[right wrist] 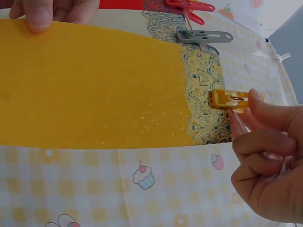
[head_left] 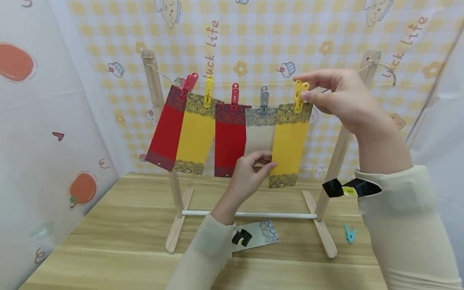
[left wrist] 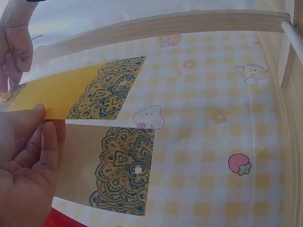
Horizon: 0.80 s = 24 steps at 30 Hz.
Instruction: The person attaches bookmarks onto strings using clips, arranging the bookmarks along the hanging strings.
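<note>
A yellow card with lace-patterned ends hangs at the right end of a row on a string. My left hand pinches its left edge, thumb in front and fingers behind, as the left wrist view shows. At the card's top edge, my right hand holds a yellow clothespin between thumb and fingers, and its jaws sit over the patterned border. Just left hangs a cream card under a grey clothespin, partly covered by my left fingers.
Red cards and another yellow card hang further left under red and yellow clothespins. A wooden frame carries the string. On the table lie a pale patterned card and a turquoise clothespin.
</note>
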Motion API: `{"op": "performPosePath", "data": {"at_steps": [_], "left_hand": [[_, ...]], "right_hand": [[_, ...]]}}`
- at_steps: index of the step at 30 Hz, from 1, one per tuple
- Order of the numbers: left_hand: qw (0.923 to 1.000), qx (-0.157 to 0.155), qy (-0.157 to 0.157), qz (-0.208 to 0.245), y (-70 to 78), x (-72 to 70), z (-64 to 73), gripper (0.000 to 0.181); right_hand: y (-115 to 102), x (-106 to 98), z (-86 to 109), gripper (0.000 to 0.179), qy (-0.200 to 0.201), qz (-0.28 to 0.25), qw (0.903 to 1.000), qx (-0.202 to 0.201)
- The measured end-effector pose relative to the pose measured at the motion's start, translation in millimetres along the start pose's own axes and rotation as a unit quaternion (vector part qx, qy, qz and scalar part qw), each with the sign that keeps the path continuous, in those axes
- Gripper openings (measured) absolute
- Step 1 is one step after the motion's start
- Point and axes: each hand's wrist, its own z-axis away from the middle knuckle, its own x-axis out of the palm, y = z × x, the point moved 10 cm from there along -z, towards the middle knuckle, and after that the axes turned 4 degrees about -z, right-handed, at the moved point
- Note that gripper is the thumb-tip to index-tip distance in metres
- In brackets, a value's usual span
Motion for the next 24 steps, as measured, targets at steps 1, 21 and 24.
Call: {"op": "performPosePath", "data": {"at_steps": [1,21,24], "left_hand": [[1.0,0.002,-0.003,-0.003,0.2,0.7,0.0,0.022],[0.9979,-0.026,-0.034,-0.049,-5.3,-9.4,32.2,0.02],[0.9966,-0.034,-0.043,-0.061,-5.3,-12.3,41.1,0.02]], "right_hand": [[0.5,-0.4,0.7,0.033,0.0,-0.009,1.0,-0.003],[-6.5,-13.1,40.7,0.031,-0.038,-0.218,0.9691,-0.11],[8.7,-19.1,58.0,0.031,-0.045,-0.187,0.9762,-0.1]]}}
